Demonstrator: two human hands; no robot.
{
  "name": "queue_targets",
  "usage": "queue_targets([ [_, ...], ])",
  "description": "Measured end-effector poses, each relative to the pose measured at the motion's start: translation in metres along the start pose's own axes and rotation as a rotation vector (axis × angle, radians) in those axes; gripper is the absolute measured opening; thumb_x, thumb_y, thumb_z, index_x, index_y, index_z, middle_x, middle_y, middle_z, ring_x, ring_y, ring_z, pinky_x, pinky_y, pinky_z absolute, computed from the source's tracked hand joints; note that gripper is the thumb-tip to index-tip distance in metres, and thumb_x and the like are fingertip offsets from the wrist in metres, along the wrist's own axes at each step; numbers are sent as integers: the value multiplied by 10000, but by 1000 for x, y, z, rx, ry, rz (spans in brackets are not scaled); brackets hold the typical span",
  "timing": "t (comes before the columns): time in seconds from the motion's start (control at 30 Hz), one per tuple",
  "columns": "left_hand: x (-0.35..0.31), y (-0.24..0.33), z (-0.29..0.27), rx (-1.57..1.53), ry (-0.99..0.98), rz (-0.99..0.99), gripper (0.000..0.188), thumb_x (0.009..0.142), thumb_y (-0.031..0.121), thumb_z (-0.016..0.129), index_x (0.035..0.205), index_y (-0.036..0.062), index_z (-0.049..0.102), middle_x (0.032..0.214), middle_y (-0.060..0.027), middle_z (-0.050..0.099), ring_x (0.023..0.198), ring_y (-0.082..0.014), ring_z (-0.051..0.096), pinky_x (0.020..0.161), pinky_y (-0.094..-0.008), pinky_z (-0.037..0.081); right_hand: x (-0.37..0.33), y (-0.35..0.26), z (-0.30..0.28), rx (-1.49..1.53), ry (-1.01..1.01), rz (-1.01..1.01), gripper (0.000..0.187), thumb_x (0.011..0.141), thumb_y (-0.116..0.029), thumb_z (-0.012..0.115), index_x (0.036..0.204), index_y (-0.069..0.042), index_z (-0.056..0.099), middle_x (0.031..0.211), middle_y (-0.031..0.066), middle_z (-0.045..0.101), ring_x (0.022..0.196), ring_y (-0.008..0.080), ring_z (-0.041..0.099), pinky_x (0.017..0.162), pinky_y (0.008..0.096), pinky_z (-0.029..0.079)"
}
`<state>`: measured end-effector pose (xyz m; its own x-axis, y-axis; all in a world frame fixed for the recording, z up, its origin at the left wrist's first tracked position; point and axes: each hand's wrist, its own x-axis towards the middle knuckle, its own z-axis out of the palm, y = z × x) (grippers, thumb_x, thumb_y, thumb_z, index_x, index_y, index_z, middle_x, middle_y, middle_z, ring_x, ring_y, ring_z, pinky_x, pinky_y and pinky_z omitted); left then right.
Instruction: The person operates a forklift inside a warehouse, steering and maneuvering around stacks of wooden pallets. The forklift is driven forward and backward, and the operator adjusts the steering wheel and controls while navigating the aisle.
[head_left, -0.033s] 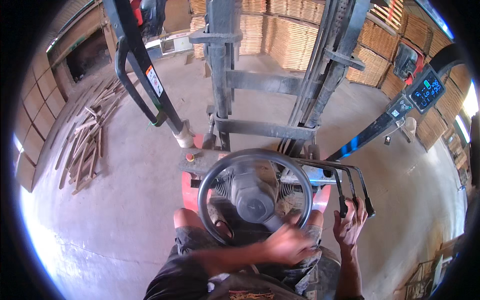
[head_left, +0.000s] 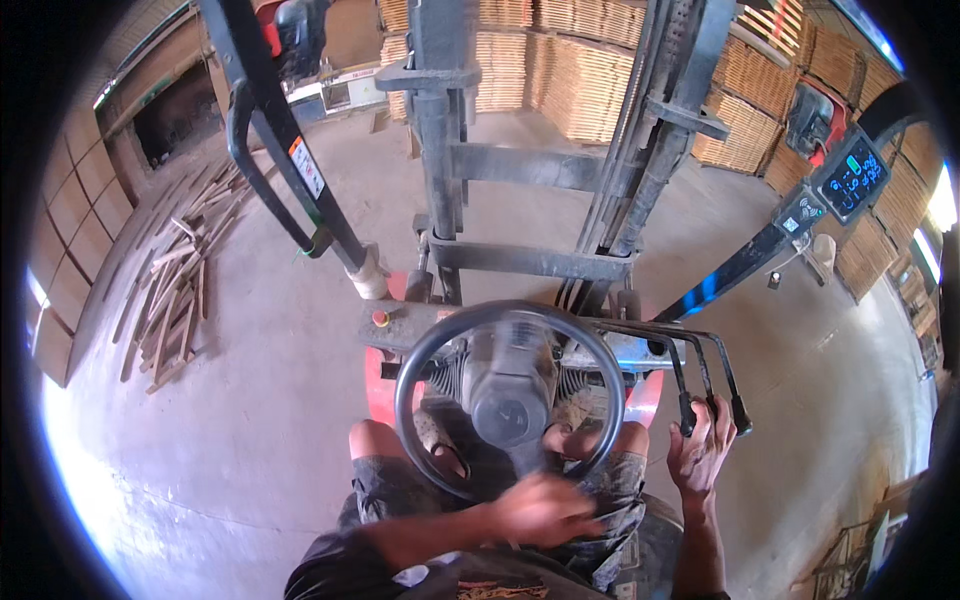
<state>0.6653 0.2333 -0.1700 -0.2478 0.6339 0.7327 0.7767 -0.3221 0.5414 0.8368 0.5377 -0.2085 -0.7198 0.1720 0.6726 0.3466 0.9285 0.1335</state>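
Note:
I am seated at a forklift's black steering wheel (head_left: 408, 385). My left hand (head_left: 545, 512), blurred by motion, is closed at the wheel's lower rim, with the forearm crossing my lap. What exactly lies under its fingers is hidden. To the right of the wheel, my right hand (head_left: 702, 447) curls its fingers round the black knobs of the control levers (head_left: 728, 368). Several of these bent levers run back to the dashboard. A red push button (head_left: 380, 318) sits on the dashboard's left side.
The forklift mast (head_left: 530, 258) rises straight ahead. A display (head_left: 853, 185) is fixed to the right pillar; a grab handle (head_left: 268, 180) runs along the left one. Loose timber (head_left: 175, 300) lies on the floor at left. Stacked wooden slats (head_left: 580, 90) stand at the back.
My left hand has moved leftward along the bottom of the wheel, and the wheel's lower spoke has turned the same way. My right hand stays on the levers.

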Motion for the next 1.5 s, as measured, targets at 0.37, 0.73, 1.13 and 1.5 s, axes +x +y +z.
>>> queue_targets([
  [0.37, 79, -89, -77, 125, 511, -164, 297, 994, 333, 890, 918, 50, 849, 693, -81, 746, 571, -116, 651, 552, -332, 538, 19, -10, 3, -59, 38, 104, 542, 1036, -297, 738, 1465, -13, 566, 1457, 235, 643, 1421, 489, 553, 1126, 625, 419],
  [0.73, 101, -57, 3, 74, 2, 134, 356, 990, 343, 867, 823, 49, 754, 655, -143, 688, 577, -342, 709, 550, -458, 554, 36, -23, 11, -152, -9, 147, 534, 1005, -253, 784, 1427, -5, 570, 1185, 259, 719, 1053, 453, 614, 950, 584, 485],
  [1.13, -4, -91, -147, -63, 570, -424, 310, 1079, 228, 794, 885, -14, 797, 641, -21, 703, 600, -82, 653, 567, -288, 515, 95, -35, 14, -194, -81, 233, 647, 1036, -303, 804, 1507, -8, 472, 1145, 298, 774, 989, 530, 759, 814, 595, 632],
  [1.5, -150, -79, -98, 172, 438, -156, 260, 1001, 185, 788, 816, 3, 770, 722, -81, 748, 653, -196, 746, 633, -307, 577, 104, -38, 8, -135, -255, 390, 662, 1086, -334, 732, 1577, -15, 422, 1266, 326, 758, 1036, 544, 767, 897, 605, 620],
])
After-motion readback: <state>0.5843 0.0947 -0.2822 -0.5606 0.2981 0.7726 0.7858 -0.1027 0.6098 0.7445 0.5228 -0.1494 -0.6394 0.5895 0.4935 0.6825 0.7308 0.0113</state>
